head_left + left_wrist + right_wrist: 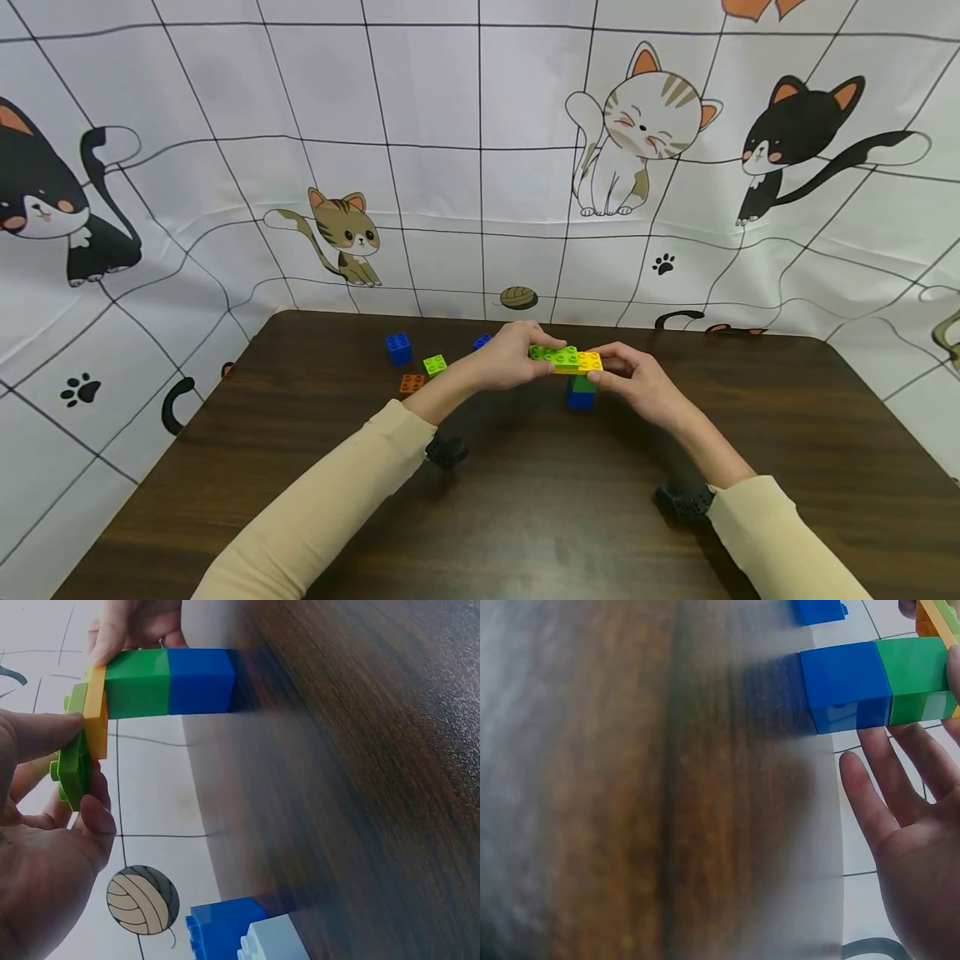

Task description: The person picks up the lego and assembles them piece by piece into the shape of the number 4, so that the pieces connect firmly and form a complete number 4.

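Note:
A small tower stands on the dark wooden table (525, 500): a blue brick (581, 401) at the bottom, a green brick (583, 385) on it, and a flat yellow brick (590, 362) across the top, jutting to the left. My left hand (510, 358) pinches a flat lime-green brick (73, 761) between thumb and fingers, and this brick overlaps the yellow one's left part. On the tower's right side, my right hand (645, 387) holds the yellow brick, thumb in front. Its other fingers spread behind the tower in the right wrist view.
Left of the tower lie loose bricks: a blue one (399, 350), a lime-green one (434, 365) and an orange one (412, 383). Another blue brick (482, 342) sits partly behind my left hand, with a pale blue brick (276, 939) beside it. A cat-printed cloth (450, 167) hangs behind the table.

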The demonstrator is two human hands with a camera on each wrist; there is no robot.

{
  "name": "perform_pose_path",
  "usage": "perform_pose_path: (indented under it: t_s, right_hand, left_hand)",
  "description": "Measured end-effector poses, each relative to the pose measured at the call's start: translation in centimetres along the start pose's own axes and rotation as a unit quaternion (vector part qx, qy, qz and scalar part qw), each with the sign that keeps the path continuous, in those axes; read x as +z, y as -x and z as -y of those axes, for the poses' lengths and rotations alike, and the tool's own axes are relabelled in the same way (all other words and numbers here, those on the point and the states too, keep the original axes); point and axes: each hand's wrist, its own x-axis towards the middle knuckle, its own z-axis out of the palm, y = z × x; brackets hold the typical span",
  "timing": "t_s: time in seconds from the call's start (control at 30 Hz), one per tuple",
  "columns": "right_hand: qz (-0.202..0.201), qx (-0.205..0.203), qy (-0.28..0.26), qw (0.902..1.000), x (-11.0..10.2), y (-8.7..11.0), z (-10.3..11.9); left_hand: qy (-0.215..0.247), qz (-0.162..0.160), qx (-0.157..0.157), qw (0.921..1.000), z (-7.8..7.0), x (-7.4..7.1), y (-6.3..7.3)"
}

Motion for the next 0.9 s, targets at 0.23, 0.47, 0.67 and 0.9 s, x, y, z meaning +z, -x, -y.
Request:
perform_pose_path:
  t_s: [0.23,0.47,0.67,0.9]
  right_hand:
    - [0.000,-0.010,0.009,0.9999,0.1,0.0,-0.2]
    - [0.008,-0.005,-0.009,0.9999,0.9,-0.2,-0.2]
    - [0.006,0.008,-0.020,0.9997,0.8,-0.1,-0.3]
    - [0.003,0.004,-0.015,0.9999,-0.1,-0.2,-0.2]
  left_hand:
    - [-0.007,-0.001,-0.005,1.0000,-0.2,-0.1,0.2]
    - [-0.027,0.015,0.003,0.9995,0.7,-0.7,0.9]
    - [0.021,0.005,0.008,0.9997,1.6,-2.0,2.2]
    - [0.029,-0.028,-0.007,0.9992,3.0,-3.9,4.2]
